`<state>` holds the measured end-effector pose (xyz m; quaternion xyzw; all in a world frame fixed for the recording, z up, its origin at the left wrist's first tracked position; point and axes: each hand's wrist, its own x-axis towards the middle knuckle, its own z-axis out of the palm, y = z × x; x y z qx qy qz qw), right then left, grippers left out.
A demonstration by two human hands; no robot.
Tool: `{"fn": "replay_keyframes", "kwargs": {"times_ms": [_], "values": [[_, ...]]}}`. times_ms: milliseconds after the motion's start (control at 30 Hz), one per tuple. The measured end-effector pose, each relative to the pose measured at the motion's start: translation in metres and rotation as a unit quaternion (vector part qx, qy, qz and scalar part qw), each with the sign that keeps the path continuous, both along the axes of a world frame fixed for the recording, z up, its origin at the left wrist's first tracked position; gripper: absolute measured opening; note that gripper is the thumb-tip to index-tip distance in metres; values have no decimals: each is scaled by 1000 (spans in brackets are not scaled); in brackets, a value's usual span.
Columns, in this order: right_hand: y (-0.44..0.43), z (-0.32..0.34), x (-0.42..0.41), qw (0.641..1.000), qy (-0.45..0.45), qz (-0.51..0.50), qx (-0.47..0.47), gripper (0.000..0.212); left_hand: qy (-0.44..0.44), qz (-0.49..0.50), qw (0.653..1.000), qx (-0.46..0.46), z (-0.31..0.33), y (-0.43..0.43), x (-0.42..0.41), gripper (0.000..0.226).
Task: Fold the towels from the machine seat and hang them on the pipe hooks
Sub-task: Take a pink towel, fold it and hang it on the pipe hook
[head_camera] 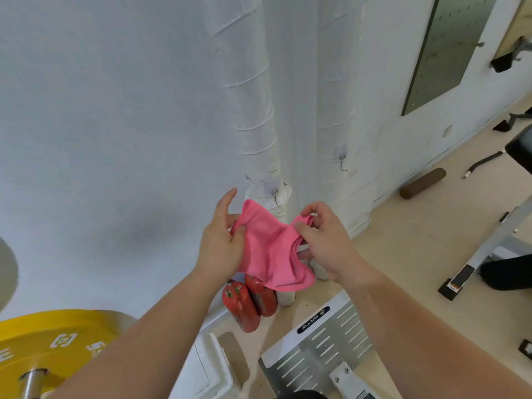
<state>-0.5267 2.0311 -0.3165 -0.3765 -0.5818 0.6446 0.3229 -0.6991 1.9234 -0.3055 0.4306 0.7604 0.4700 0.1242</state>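
Both bare forearms reach forward: the left hand (221, 240) pinches one side of a pink towel (270, 249) and the right hand (325, 243) pinches the other, fingers closed on the cloth. It hangs bunched between them before two wrapped white pipes (253, 110), each bearing a small hook (342, 162). Red weights (244, 303) stand below on the floor.

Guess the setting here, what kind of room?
Likely a gym: a yellow weight plate on a bar, two red kettlebells by the wall, and a machine footplate on the floor.
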Motion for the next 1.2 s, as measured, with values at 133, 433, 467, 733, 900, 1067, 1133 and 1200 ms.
{"fn": "replay_keyframes", "kwargs": {"times_ms": [133,433,467,733,900,1067,1133,1200], "values": [[-12,9,-20,999,-8,-13,50,16,-33,-25,999,15,-2,4,32,76],[-13,14,-32,999,27,-15,22,33,-124,-65,990,25,0,7,44,99],[-11,13,-30,999,26,0,28,37,-132,-70,989,25,-1,8,40,101],[28,24,8,959,-117,206,158,16,-181,-218,956,-70,36,15,7,93],[37,27,8,980,-93,74,158,16,-266,-174,942,-111,31,5,2,98],[43,30,15,988,-108,13,106,21,-345,7,937,51,6,13,24,63],[44,28,22,993,-75,83,31,44,-333,85,936,78,4,19,28,52],[42,27,27,985,-36,163,31,59,-306,130,938,95,8,23,28,44]]}}
